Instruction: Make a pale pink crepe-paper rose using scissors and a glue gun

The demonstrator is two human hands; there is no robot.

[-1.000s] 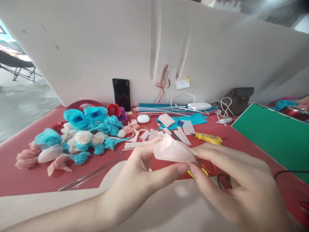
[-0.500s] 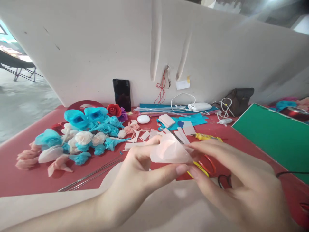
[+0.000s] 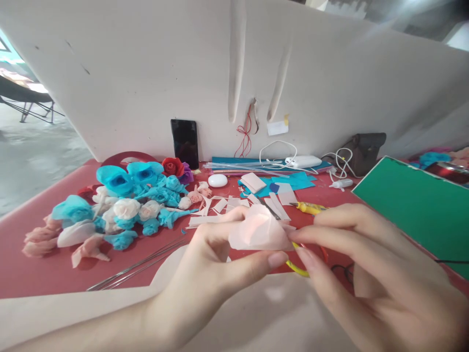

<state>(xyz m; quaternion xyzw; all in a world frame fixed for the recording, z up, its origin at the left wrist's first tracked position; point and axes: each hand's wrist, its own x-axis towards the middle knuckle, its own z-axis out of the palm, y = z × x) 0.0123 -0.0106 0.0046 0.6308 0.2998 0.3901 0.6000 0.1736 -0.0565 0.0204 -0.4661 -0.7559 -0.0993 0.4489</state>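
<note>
My left hand (image 3: pixel 216 259) pinches a pale pink paper flower (image 3: pixel 256 230), thumb below and fingers behind. Its thin petals cup round a slightly deeper pink centre. At the flower's right end, my right hand (image 3: pixel 366 264) has thumb and forefinger drawn close together at the paper's gathered edge; whether they press on it is partly hidden. Behind both hands on the table lies a pair of scissors with yellow and orange handles (image 3: pixel 298 269), its dark blades pointing away. Pale pink paper strips (image 3: pixel 278 205) are scattered just beyond.
Blue, white and pink paper flowers (image 3: pixel 126 209) are heaped at left, near thin metal wires (image 3: pixel 135 266). Behind stand a phone (image 3: pixel 185 144), a white oval case (image 3: pixel 218 181) and a white power bank (image 3: pixel 302 162). A yellow glue tube (image 3: pixel 309 208) and green board (image 3: pixel 414 210) are at right.
My right hand has shifted right and slightly down, its fingertips sliding to the flower's outer edge. The left hand and flower have barely moved.
</note>
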